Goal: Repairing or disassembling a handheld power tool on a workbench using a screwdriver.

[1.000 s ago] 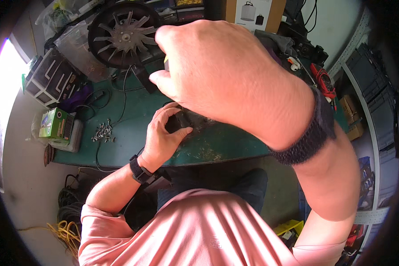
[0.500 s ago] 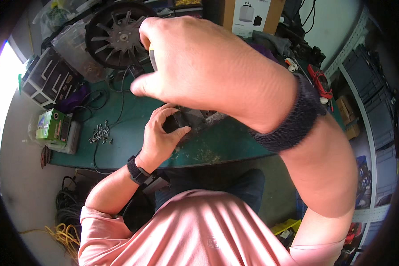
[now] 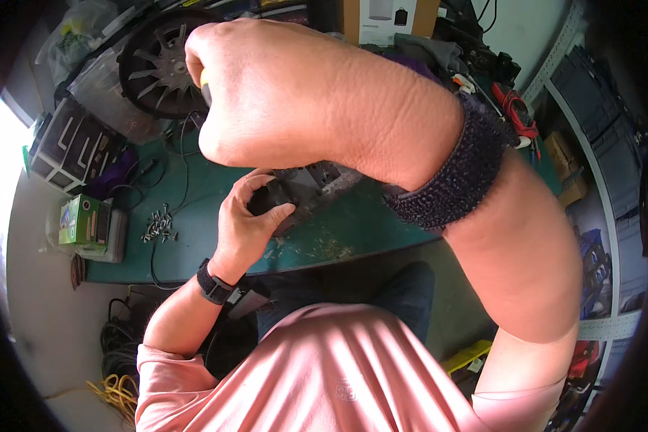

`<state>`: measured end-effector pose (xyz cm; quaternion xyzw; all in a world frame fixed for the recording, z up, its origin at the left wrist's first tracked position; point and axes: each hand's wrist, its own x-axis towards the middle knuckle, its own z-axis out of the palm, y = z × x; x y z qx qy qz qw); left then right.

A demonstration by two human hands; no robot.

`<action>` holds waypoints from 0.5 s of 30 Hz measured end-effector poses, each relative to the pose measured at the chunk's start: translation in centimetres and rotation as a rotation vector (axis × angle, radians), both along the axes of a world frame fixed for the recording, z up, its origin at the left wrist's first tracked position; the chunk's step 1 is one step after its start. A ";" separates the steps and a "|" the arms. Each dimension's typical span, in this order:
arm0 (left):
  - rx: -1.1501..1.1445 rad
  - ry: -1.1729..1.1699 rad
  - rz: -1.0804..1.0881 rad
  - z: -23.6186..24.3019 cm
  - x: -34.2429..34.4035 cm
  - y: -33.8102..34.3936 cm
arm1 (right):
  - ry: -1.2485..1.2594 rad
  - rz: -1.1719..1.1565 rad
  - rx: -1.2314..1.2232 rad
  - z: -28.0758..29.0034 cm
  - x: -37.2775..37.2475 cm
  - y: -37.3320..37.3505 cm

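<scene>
My right hand (image 3: 266, 93) is raised high over the bench, its fingers wrapped round a yellow-and-black handle (image 3: 206, 89); most of that item is hidden behind the hand. Below it, my left hand (image 3: 245, 227) grips the left end of a dark, dusty housing (image 3: 306, 186), thumb on the near side and fingers over the top. The housing lies on the green worktop (image 3: 338, 245), partly covered by my right hand and forearm. A loose pile of small screws (image 3: 158, 228) lies to the left of my left hand.
A finned fan wheel (image 3: 151, 61) stands behind, beside plastic bags and a drawer organiser (image 3: 72, 144). A green box (image 3: 83, 219) sits at left, cables (image 3: 140, 173) nearby. A cardboard box (image 3: 425, 18) is at back, a red tool (image 3: 515, 108) at right, shelving (image 3: 605, 180) beyond.
My right hand has moved left across the view, its thumb now curled out of sight, and more of the dark housing shows beneath it. My left hand keeps its grip.
</scene>
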<state>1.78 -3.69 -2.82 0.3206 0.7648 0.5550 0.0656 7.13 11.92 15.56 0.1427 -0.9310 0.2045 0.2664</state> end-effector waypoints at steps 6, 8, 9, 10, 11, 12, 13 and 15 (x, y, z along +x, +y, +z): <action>-0.011 0.000 0.037 -0.5 0.0 -0.5 | -0.166 -0.049 0.149 0.4 -0.3 -1.1; -0.048 0.119 0.038 -0.2 0.2 -0.4 | -0.055 0.053 0.149 0.8 -0.2 -1.1; -0.050 0.119 0.035 -0.4 0.1 -0.4 | -0.224 0.073 0.183 1.5 0.1 -0.4; -0.019 0.101 0.043 -0.7 -0.1 -0.4 | -0.224 0.073 0.181 1.4 0.4 -0.4; 0.013 0.083 0.052 -0.9 -0.2 -0.5 | -0.125 0.063 0.203 1.3 1.0 -0.7; 0.012 0.084 0.053 -0.7 -0.1 -0.6 | -0.025 0.053 0.225 1.1 1.5 -1.0; -0.032 0.116 0.049 -0.3 -0.1 -0.6 | 0.075 0.043 0.245 1.0 1.6 -1.1; -0.059 0.209 0.073 0.2 0.2 -0.6 | 0.007 0.008 0.368 0.7 0.7 -1.3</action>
